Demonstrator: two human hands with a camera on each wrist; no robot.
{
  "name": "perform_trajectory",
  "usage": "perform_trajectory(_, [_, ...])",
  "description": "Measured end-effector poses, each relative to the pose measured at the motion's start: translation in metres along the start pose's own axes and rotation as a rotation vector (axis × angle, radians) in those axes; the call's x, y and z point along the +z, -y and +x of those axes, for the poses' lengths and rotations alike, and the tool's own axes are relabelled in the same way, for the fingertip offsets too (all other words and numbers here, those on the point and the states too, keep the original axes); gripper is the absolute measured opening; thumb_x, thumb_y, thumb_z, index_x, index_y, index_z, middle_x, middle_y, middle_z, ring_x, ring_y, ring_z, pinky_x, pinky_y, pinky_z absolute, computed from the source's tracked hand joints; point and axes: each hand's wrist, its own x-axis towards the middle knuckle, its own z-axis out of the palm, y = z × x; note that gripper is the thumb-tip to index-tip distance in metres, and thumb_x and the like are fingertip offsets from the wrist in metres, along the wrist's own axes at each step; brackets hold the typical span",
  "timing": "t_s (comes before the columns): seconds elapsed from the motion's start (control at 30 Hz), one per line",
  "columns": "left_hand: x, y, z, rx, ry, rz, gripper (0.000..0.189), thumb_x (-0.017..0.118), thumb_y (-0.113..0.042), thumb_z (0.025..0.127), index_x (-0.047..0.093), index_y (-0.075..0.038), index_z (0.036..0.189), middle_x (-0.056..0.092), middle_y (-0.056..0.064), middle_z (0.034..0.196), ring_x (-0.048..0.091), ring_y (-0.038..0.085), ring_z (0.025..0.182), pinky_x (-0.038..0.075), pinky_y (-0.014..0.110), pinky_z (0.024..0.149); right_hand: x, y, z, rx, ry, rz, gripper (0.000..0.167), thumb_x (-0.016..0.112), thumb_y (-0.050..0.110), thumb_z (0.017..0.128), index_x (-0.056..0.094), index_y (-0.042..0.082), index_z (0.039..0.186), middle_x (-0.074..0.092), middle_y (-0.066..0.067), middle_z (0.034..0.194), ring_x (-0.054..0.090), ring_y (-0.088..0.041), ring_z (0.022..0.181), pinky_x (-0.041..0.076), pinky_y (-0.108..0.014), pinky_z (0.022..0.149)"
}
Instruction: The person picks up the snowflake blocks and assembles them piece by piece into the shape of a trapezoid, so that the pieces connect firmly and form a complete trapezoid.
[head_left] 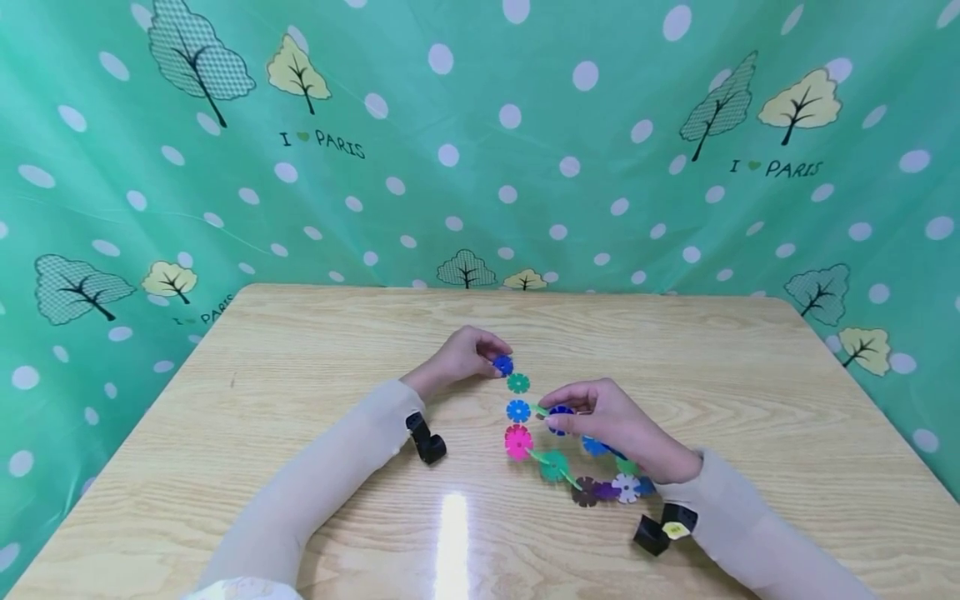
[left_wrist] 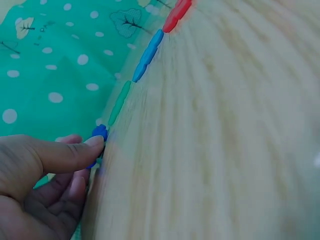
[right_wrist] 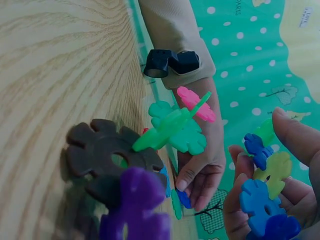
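Between its thumb and fingers my left hand [head_left: 468, 354] pinches a dark blue notched interlocking disc [head_left: 503, 365] at the table's surface. Just nearer lies a green disc [head_left: 518, 383], then a light blue disc [head_left: 518, 411]; a red disc [left_wrist: 177, 16] continues the row in the left wrist view. My right hand [head_left: 607, 417] grips a linked chain of discs near a dark blue disc [head_left: 560, 419] and a yellow disc [right_wrist: 274, 175]. That chain bends round through a brown disc [head_left: 586, 492] and a green disc [head_left: 553, 465] to a pink disc [head_left: 518, 446]. The right palm hides some links.
The wooden table [head_left: 337, 350] extends around both hands, with a bright light reflection near its front. A green dotted curtain [head_left: 480, 167] hangs along its back and sides. Black wrist cameras sit on the left sleeve [head_left: 322, 467] and the right sleeve [head_left: 757, 525].
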Motion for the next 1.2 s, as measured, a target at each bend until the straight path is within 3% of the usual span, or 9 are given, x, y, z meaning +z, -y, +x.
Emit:
perform_trajectory(0.23, [-0.005, -0.002, -0.016, -0.087, -0.038, -0.061, 0.033, 0.075, 0.006, 0.072, 0.07, -0.005, 0.103, 0.07, 0.005, 0.1, 0.062, 0.015, 0.084, 0.054, 0.024, 0.077, 0.0, 0.001, -0.002, -0.018, -0.015, -0.013, 0.034, 0.07, 0.026, 0.086, 0.067, 0.006, 0.113, 0.066, -0.009, 0.112, 0.062, -0.018, 0.088, 0.054, -0.033, 0.073])
perform_trajectory(0.37, [-0.008, -0.003, -0.027, -0.098, -0.03, -0.091, 0.028, 0.074, 0.005, 0.074, 0.071, -0.004, 0.101, 0.071, 0.005, 0.094, 0.062, 0.014, 0.079, 0.054, 0.025, 0.072, 0.0, 0.001, -0.002, -0.02, -0.023, -0.018, 0.036, 0.071, 0.029, 0.085, 0.067, 0.006, 0.113, 0.066, -0.009, 0.114, 0.062, -0.017, 0.088, 0.054, -0.035, 0.073])
perform_trajectory(0.53, [-0.007, -0.014, -0.043, -0.042, 0.013, -0.134, 0.02, 0.071, 0.001, 0.079, 0.071, -0.002, 0.1, 0.071, 0.007, 0.09, 0.063, 0.015, 0.073, 0.054, 0.027, 0.065, 0.0, 0.002, -0.003, -0.014, -0.033, -0.02, 0.036, 0.07, 0.028, 0.086, 0.067, 0.006, 0.114, 0.067, -0.009, 0.113, 0.061, -0.018, 0.085, 0.054, -0.036, 0.072])
perform_trajectory(0.7, [-0.003, -0.029, -0.055, 0.049, 0.019, -0.173, 0.017, 0.068, -0.008, 0.085, 0.071, -0.002, 0.101, 0.071, 0.007, 0.09, 0.065, 0.019, 0.08, 0.055, 0.027, 0.071, 0.0, 0.001, -0.002, -0.02, -0.029, -0.008, 0.037, 0.07, 0.028, 0.086, 0.066, 0.004, 0.115, 0.067, -0.01, 0.111, 0.06, -0.019, 0.083, 0.053, -0.035, 0.071])
perform_trajectory(0.97, [0.003, -0.055, -0.071, 0.091, 0.038, -0.304, 0.021, 0.066, -0.011, 0.088, 0.069, 0.001, 0.104, 0.071, 0.011, 0.092, 0.065, 0.038, 0.088, 0.054, 0.048, 0.079, 0.002, -0.003, 0.0, -0.016, -0.051, 0.024, 0.033, 0.068, 0.025, 0.088, 0.066, 0.006, 0.114, 0.069, -0.01, 0.108, 0.062, -0.019, 0.089, 0.052, -0.033, 0.075])
perform_trajectory(1.03, [0.004, -0.06, -0.075, 0.096, 0.043, -0.315, 0.02, 0.066, -0.011, 0.088, 0.069, 0.001, 0.103, 0.071, 0.011, 0.091, 0.065, 0.035, 0.084, 0.054, 0.051, 0.079, 0.003, -0.003, 0.001, -0.01, -0.055, 0.03, 0.033, 0.068, 0.027, 0.087, 0.067, 0.008, 0.114, 0.069, -0.008, 0.107, 0.062, -0.02, 0.09, 0.052, -0.033, 0.076])
perform_trajectory(1.2, [0.005, -0.067, -0.079, 0.118, 0.045, -0.298, 0.018, 0.066, -0.009, 0.087, 0.069, 0.002, 0.101, 0.071, 0.01, 0.088, 0.065, 0.015, 0.072, 0.054, 0.051, 0.076, 0.003, -0.002, 0.001, -0.011, -0.06, 0.021, 0.035, 0.069, 0.03, 0.086, 0.067, 0.009, 0.114, 0.069, -0.006, 0.106, 0.062, -0.02, 0.09, 0.052, -0.034, 0.077])
